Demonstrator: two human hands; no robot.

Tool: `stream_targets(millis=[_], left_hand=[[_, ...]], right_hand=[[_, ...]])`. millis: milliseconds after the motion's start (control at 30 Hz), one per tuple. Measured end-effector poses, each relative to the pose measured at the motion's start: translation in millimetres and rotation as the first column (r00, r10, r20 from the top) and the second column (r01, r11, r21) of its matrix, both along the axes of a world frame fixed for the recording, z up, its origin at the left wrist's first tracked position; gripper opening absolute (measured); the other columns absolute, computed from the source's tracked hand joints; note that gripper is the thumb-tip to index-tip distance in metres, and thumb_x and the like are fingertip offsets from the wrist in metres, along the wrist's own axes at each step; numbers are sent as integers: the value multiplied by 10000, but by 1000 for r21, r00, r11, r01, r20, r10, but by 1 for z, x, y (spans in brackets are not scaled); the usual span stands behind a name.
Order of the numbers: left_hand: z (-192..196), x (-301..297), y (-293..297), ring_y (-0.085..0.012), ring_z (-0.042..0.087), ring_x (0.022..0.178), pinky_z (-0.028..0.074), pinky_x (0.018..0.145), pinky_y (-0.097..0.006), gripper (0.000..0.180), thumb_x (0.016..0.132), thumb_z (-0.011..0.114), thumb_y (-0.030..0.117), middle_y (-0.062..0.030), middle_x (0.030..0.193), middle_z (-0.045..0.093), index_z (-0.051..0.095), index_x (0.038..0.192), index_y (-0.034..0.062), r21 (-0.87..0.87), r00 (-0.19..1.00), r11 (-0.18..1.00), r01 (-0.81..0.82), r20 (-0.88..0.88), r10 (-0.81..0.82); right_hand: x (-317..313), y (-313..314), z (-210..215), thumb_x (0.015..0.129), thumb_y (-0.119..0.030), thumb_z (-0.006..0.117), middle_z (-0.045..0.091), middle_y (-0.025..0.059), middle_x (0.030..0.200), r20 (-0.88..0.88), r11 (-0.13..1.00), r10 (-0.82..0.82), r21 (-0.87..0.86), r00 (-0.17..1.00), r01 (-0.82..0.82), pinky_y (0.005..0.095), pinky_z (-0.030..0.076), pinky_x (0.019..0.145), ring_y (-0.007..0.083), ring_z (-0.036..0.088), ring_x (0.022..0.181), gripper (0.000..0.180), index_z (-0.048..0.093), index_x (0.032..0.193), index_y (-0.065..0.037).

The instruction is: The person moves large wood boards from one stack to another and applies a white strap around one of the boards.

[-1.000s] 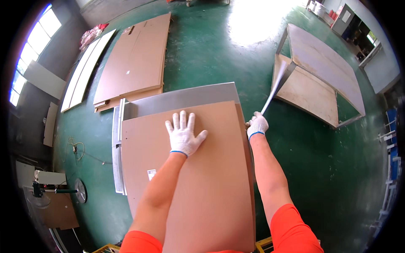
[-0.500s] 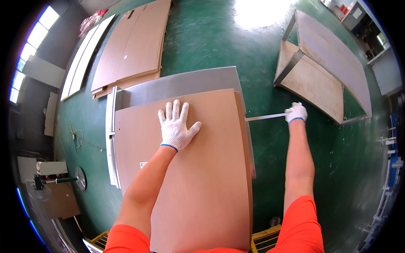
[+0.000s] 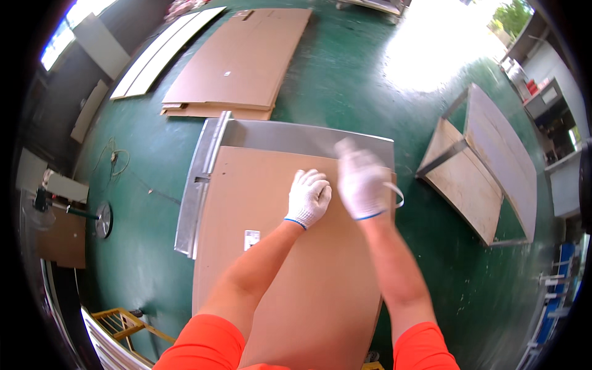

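A large flat brown cardboard sheet [image 3: 296,283], with a small white label on its left part, lies before me on a stack over a grey metal sheet [image 3: 283,134]. My left hand [image 3: 309,198], in a white knit glove with a blue cuff, rests on the cardboard with its fingers curled in; what they hold, if anything, is hidden. Just right of it my right hand [image 3: 362,182], gloved alike, is smeared by motion above the sheet's right edge. A thin white strip [image 3: 399,196] loops out beside the right hand, by that edge.
Silvery metal profiles [image 3: 213,148] run along the stack's left side. Beyond it on the green floor lie more cardboard sheets [image 3: 240,61] and white panels [image 3: 166,52]. A tilted metal-framed table [image 3: 493,154] stands to the right. At the left are a round-based stand [image 3: 103,220] and a yellow frame [image 3: 126,324].
My right hand has swung left from beyond the stack to over the cardboard; the strip, stretched straight before, now curls. My left hand's spread fingers have curled. The view has shifted.
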State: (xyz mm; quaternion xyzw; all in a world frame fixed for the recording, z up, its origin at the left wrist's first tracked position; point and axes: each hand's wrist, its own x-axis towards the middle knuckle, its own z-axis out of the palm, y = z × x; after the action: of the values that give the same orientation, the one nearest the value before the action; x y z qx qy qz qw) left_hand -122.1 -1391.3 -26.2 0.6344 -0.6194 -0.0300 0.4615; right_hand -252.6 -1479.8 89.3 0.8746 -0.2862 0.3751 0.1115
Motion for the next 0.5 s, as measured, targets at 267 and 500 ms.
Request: stream_targets(millis=[267, 500], left_hand=[[22, 88, 95, -290, 670, 784, 534, 692, -421, 297, 768, 756, 55, -79, 834, 662, 667, 1049, 90, 46, 968, 969, -244, 78, 240], [6, 135, 65, -301, 642, 733, 506, 602, -446, 159, 884, 696, 247, -87, 784, 585, 607, 873, 116, 166, 789, 900, -402, 561, 249]], right_hand=[[43, 42, -123, 881, -178, 702, 581, 44, 776, -70, 976, 64, 213, 996, -48, 424, 482, 663, 250, 607, 715, 264, 706, 1141, -128], [53, 48, -117, 921, -182, 677, 611, 47, 793, 5, 963, 115, 246, 993, -113, 419, 503, 695, 260, 633, 755, 174, 673, 1081, -112]])
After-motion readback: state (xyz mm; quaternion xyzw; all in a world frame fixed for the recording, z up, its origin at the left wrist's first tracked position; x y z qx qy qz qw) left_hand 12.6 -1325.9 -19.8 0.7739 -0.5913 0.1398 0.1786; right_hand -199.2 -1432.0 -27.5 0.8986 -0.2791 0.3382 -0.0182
